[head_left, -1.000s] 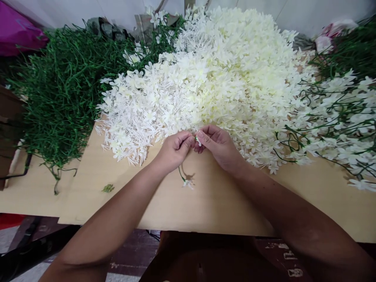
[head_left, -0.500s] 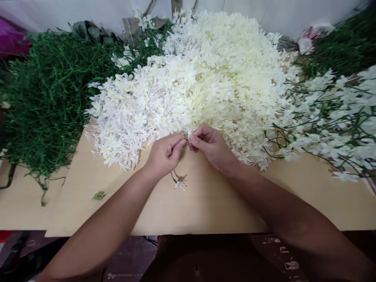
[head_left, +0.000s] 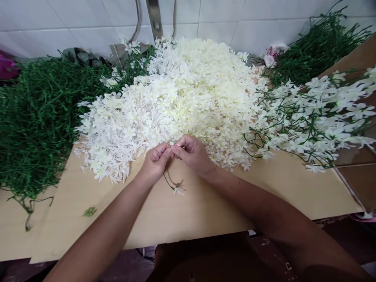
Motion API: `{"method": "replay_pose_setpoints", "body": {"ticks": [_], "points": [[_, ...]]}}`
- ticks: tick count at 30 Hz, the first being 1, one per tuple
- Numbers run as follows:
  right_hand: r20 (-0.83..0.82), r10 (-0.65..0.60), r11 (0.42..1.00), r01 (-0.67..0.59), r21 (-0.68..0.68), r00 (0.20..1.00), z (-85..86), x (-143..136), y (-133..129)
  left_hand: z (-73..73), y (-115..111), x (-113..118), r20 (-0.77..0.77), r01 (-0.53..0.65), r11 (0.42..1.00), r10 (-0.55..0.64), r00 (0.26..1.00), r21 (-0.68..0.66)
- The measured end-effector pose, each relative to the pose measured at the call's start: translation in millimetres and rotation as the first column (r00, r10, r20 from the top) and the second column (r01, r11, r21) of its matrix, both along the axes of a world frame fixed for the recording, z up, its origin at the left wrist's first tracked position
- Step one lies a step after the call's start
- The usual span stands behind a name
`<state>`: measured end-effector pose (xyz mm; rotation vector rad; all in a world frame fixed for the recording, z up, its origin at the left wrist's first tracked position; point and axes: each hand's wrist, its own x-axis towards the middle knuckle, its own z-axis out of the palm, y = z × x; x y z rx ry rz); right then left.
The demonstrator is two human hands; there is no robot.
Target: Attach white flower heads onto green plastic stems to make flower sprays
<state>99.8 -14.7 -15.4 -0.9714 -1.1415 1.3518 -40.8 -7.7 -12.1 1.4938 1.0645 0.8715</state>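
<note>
My left hand [head_left: 155, 162] pinches a thin green stem, which hangs below it and ends in a small white flower [head_left: 177, 190] just above the board. My right hand [head_left: 194, 154] is closed, its thumb and fingertips meeting those of the left; the small part between them is mostly hidden by the fingers. Right behind both hands rises a large heap of white flowers [head_left: 194, 94], with many thin white stems at its left side.
Green stems [head_left: 44, 113] are piled at the left, more green stems [head_left: 314, 47] at the back right. White flowers on green stems [head_left: 317, 113] lie at the right. A green scrap [head_left: 89, 212] rests on the tan board [head_left: 205, 211]. Behind stands a tiled wall [head_left: 217, 19].
The view has tilted up and shifted right, showing more wall and a brown box side. My hands have drawn closer, fingertips now touching, and the green bit between them is covered.
</note>
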Motion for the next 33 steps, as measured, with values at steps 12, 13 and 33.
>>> {"method": "replay_pose_setpoints", "body": {"ticks": [12,13,33], "points": [[-0.351,0.216,0.923,-0.308,-0.231,0.911,1.8,20,2,2.8,4,-5,0.27,0.106,0.975,-0.05,0.962,-0.196],[-0.355,0.219,0.921,-0.313,-0.232,0.909,2.3,21,3,2.9,4,-5,0.291,0.113,0.973,-0.051,0.955,-0.201],[-0.328,0.268,0.904,-0.354,-0.24,0.906,4.4,23,3,-1.0,7,-13,0.296,0.212,0.948,-0.138,0.945,-0.236]]}}
